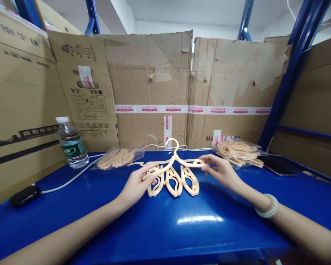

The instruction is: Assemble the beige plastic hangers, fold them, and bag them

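A cream plastic folding hanger [175, 157] is held up above the blue table, its arms spread and its hook pointing upward. My left hand [139, 181] is closed around the end of its left arm. At the other end, the fingers of my right hand [219, 170] pinch the tip of the right arm. Below the hanger lie three folded hangers [174, 186] side by side on the table, the left one partly covered by my left hand. Behind my left hand, another cream hanger [137, 164] lies partly hidden.
Bagged folded hangers [118, 159] lie at back left, and a second bag of hangers [238, 151] at back right beside a phone [277, 166]. A water bottle [71, 145], a black mouse-like device [24, 195] and a white cable [67, 182] are at left. Cardboard [151, 84] walls the back.
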Tool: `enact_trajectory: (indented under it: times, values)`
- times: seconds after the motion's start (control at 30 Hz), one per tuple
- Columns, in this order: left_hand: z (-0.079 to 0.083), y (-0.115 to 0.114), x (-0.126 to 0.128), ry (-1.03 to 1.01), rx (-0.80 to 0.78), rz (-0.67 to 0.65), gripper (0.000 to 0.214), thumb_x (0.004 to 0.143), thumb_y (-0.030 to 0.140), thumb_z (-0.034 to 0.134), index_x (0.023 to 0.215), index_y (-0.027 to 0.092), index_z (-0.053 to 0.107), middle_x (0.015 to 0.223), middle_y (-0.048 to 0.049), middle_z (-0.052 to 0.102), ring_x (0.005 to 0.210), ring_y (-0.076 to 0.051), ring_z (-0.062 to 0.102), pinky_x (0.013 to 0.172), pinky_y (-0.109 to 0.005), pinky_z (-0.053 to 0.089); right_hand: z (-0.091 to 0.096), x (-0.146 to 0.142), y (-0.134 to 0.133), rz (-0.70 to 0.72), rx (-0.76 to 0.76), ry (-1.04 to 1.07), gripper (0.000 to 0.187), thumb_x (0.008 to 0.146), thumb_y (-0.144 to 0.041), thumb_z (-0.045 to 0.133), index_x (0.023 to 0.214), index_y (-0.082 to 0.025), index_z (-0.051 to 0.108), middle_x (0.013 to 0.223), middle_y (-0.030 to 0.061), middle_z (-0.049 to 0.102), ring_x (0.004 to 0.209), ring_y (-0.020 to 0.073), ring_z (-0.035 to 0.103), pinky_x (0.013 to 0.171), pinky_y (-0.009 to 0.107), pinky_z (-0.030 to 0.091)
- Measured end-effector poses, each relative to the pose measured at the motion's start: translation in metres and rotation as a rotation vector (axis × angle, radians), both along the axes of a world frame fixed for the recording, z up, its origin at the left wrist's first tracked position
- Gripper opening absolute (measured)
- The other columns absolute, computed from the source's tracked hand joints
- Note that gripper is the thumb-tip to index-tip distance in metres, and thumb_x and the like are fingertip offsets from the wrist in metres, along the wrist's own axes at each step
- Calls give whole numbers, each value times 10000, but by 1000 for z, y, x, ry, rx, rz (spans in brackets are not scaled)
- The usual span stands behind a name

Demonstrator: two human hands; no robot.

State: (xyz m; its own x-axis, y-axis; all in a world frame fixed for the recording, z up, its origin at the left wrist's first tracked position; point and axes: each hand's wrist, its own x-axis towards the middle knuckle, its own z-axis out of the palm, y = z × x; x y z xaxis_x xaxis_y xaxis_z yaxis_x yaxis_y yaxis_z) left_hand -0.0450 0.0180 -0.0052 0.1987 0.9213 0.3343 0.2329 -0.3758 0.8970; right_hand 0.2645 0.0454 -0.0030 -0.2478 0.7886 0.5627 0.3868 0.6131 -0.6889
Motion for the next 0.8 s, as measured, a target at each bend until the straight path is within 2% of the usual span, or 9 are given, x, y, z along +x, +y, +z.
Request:
enact_trajectory:
  times: [0.13,0.23,0.4,0.53,0.67,0.8]
  values:
    - [3,-1,1,-89,-90,102,606,761,352,675,1308,137,532,964,-78,723,840,-202,693,861,-324,527,7,-4,-5,66,-63,71,333,803,-396,637,1047,-170,633,911,76,665,711,175,611,625,326,559]
    - [3,-1,0,-201,-141,113,659,746,349,702,1336,143,492,931,-64,724,875,-210,700,899,-345,522,12,-6,-10,58,-127,107,382,791,-420,660,1072,-160,651,800,47,666,644,159,601,685,353,546]
    - [6,-5,2,-311,-121,105,625,680,325,775,1237,153,550,796,-15,698,778,-179,691,821,-318,557,13,-6,-12,109,-277,331,454,738,-427,723,1087,-143,666,696,16,618,628,142,573,654,327,515]
    - [12,-10,5,-393,-113,91,509,625,298,813,1065,150,604,808,-20,687,796,-185,675,761,-311,571,12,-9,-13,171,-333,433,382,736,-416,735,997,-143,676,726,19,608,636,125,547,624,304,495]
    - [12,-13,8,-287,-130,-2,294,655,300,781,843,131,631,805,-47,679,749,-175,655,693,-286,557,9,-18,-17,229,-419,502,402,738,-393,750,1033,-177,583,744,-11,585,591,99,538,561,266,474]
    - [8,-18,15,-188,-157,-99,276,682,290,757,862,133,618,780,-46,673,671,-150,633,626,-259,535,4,-28,-22,280,-509,549,450,675,-341,811,961,-200,493,777,-20,602,592,93,567,563,247,484]
